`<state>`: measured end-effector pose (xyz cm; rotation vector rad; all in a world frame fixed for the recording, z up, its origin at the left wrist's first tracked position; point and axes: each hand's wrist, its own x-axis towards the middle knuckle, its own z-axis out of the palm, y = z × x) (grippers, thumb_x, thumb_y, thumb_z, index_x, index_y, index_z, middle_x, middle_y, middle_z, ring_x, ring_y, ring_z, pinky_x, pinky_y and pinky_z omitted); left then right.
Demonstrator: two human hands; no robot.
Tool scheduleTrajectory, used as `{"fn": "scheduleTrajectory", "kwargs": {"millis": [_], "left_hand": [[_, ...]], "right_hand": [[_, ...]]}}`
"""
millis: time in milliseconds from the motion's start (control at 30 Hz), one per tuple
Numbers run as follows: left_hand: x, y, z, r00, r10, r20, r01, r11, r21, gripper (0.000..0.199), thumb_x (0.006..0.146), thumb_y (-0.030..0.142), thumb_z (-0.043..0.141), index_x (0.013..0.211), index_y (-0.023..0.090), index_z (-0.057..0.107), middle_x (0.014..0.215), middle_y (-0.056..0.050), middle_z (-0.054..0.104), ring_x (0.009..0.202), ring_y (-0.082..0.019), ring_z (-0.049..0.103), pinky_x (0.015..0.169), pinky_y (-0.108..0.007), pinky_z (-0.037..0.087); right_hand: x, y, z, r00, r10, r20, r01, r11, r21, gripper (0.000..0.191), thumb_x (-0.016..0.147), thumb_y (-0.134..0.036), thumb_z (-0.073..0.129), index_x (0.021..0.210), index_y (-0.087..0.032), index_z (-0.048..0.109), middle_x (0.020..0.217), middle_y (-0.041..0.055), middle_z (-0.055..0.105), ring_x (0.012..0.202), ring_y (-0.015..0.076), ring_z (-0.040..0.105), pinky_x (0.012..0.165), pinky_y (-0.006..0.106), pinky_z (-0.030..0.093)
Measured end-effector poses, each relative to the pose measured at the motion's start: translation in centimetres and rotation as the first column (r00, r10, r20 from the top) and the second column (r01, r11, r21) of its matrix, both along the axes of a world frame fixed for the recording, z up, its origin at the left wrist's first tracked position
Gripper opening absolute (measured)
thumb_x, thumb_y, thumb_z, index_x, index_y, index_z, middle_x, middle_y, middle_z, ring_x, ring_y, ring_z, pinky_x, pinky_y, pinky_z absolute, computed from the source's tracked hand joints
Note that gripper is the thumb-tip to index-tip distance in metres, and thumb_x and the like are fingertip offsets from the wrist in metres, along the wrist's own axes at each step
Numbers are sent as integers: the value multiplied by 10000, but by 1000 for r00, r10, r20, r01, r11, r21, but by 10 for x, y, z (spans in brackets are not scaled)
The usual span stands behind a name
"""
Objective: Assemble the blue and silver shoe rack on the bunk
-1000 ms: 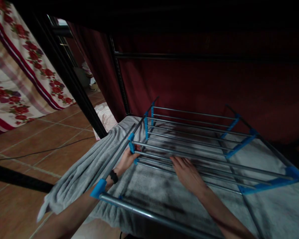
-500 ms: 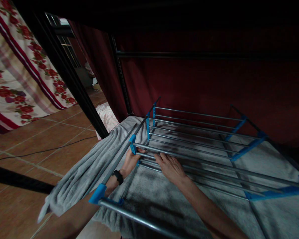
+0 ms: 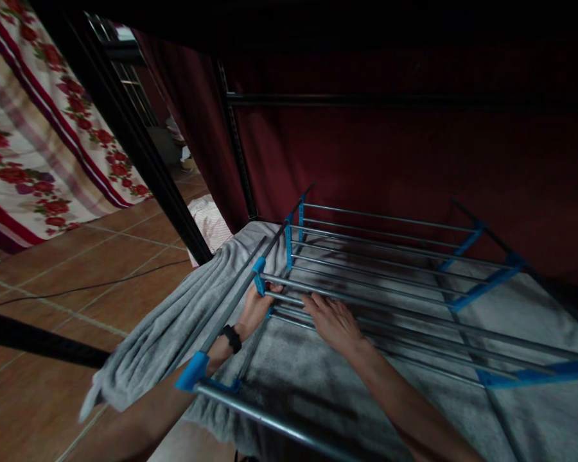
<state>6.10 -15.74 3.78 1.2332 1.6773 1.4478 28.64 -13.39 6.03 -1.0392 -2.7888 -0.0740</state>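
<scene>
A rack of grey metal tubes with blue plastic brackets lies on its side on a grey blanket. My left hand, a black band on its wrist, reaches in under the near side rail. Its fingers close around the left end of a metal tube, right beside a blue bracket. To the right, my right hand has its fingers bent over the same tube, partly under the tube above. The fingertips of both hands are partly hidden.
Black metal posts and a crossbar frame the bed-like space. A dark red curtain hangs behind. On the left are a floral cloth, brown floor tiles and a dark cable.
The view has shifted slightly, so the rack sits a little further right. Both hands keep their places on the tube.
</scene>
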Motion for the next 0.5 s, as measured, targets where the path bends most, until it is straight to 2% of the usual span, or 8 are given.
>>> {"fn": "scheduleTrajectory", "kwargs": {"millis": [167, 333, 500], "left_hand": [[1, 0, 1, 998, 36, -42, -37, 999, -26, 324, 756, 577, 683, 611, 325, 539, 650, 23, 613, 675, -243, 574, 687, -407, 497], [3, -2, 7, 1000, 9, 16, -9, 1000, 17, 386, 748, 631, 704, 600, 313, 543, 608, 10, 576, 631, -241, 537, 636, -403, 454], [3, -2, 7, 999, 17, 41, -18, 1000, 16, 383, 711, 656, 731, 610, 322, 573, 622, 9, 593, 674, -263, 553, 663, -409, 455]], "right_hand": [[0, 0, 3, 1000, 3, 1, -3, 999, -41, 389, 1061, -229, 346, 1388, -258, 555, 1248, 83, 685, 1045, 204, 661, 863, 325, 492], [-1, 1, 7, 1000, 5, -16, -6, 998, -60, 385, 1069, -259, 349, 1401, -260, 545, 1275, 80, 681, 1075, 208, 657, 894, 336, 488], [-2, 1, 11, 1000, -4, -22, 2, 996, -92, 374, 1072, -293, 353, 1381, -275, 564, 1264, 78, 687, 1061, 211, 667, 882, 347, 499]]}}
